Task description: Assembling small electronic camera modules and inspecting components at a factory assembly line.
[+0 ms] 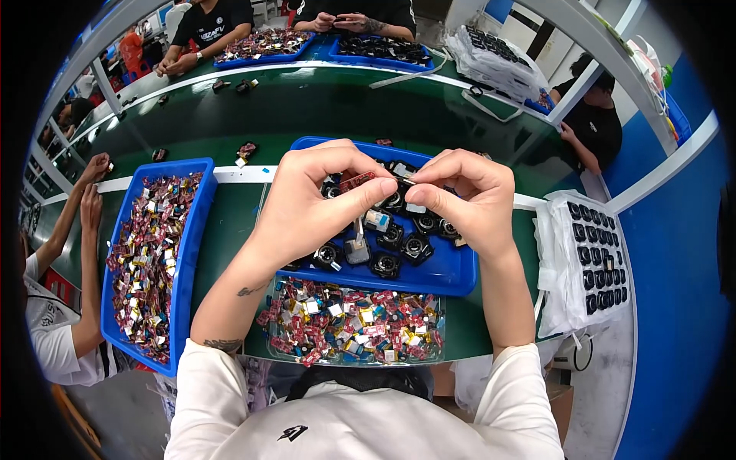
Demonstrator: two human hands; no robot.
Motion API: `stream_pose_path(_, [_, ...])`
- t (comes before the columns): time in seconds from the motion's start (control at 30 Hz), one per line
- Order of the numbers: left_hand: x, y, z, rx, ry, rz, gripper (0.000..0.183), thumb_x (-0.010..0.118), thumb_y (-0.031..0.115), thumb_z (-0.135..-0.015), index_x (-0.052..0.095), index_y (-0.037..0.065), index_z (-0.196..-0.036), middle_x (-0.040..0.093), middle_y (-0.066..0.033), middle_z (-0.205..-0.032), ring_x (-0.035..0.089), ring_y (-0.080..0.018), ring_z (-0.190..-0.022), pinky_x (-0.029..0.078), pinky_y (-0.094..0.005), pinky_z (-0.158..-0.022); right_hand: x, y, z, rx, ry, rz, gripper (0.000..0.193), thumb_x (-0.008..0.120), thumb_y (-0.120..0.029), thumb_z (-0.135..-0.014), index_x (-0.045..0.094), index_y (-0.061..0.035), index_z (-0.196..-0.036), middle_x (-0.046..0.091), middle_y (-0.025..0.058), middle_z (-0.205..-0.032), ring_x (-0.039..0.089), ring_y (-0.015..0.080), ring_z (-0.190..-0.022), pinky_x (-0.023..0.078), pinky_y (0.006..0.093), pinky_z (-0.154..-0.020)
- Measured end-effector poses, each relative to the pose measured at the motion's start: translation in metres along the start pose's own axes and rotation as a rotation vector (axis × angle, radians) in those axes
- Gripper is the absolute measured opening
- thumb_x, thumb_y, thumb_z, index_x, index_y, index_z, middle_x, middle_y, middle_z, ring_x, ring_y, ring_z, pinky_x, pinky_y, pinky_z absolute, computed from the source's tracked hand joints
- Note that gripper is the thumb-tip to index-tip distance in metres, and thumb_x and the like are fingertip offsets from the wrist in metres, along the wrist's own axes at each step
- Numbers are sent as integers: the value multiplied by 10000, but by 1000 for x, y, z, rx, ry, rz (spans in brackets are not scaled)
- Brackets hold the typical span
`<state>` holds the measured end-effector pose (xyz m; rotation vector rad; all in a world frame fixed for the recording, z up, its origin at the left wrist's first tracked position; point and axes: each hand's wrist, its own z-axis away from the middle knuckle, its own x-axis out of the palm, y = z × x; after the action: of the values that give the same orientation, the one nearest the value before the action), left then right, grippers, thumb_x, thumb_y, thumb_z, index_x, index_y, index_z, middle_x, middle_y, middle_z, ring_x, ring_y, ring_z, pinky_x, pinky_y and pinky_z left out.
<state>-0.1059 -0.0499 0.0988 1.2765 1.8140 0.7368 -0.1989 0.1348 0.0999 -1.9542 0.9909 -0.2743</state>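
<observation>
Both my hands are raised over a blue tray (pixel 452 277), their fingertips nearly meeting. My left hand (pixel 318 192) is closed, with a small red circuit board (pixel 357 181) between thumb and fingers. My right hand (pixel 468 195) pinches at a small thin piece beside the left fingertips; what it is cannot be made out. In the tray below lie several black housings (pixel 386 264) with round openings, partly hidden by my hands. Nearer me, a clear tray (pixel 272 349) is heaped with small red boards (pixel 349 318) bearing white, yellow and blue parts.
A long blue bin (pixel 201 222) of similar boards stands at left, near a co-worker's arms (pixel 90 222). White-wrapped stacks of black parts (pixel 598 257) sit at right and far right. Across the green conveyor (pixel 284 100), co-workers handle parts by blue trays (pixel 383 63). Metal posts frame the bench.
</observation>
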Motion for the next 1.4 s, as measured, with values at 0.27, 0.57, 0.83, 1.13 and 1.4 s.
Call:
stream_pose_path(0.27, [2, 5, 1, -159, -31, 193, 63, 679, 25, -818, 666, -30, -845, 607, -37, -802, 543, -75, -724, 413, -211, -635, -5, 5, -1, -121, -148, -73, 41, 705, 11, -773, 665, 22, -774, 663, 79, -794, 616, 110, -700, 495, 222, -631])
stream_pose_path(0.57, [-8, 10, 0, -174, -222, 384, 104, 675, 82, -829, 624, -9, -819, 558, -13, -802, 493, -61, -708, 378, -198, -606, -8, 6, -1, -22, -137, -329, 68, 657, -4, -837, 624, 47, -805, 633, 104, -798, 597, 114, -673, 494, 234, -596])
stream_pose_path(0.83, [-15, 8, -1, -165, -108, 236, 121, 625, 99, -844, 580, 13, -772, 517, 15, -755, 462, -50, -705, 364, -196, -645, 2, 24, -1, 135, -683, 377, 126, 723, -112, -746, 650, -10, -734, 617, 64, -667, 595, 171, -598, 457, 298, -559])
stream_pose_path(1.13, [-10, 12, -2, -155, -78, 315, 90, 635, 70, -833, 598, -4, -796, 533, 11, -762, 481, -45, -713, 382, -193, -645, 17, 67, 14, -105, -481, 1026, 207, 662, -99, -766, 669, -80, -972, 576, 89, -940, 550, 266, -938, 473, 360, -792])
stream_pose_path(1.4, [-14, 12, 0, -124, -68, 260, 73, 633, 42, -834, 605, -16, -801, 539, 4, -766, 487, -48, -713, 386, -201, -638, 13, 51, -2, 259, -593, 775, 331, 735, -125, -722, 653, -69, -1037, 624, 74, -776, 598, 222, -738, 477, 344, -669])
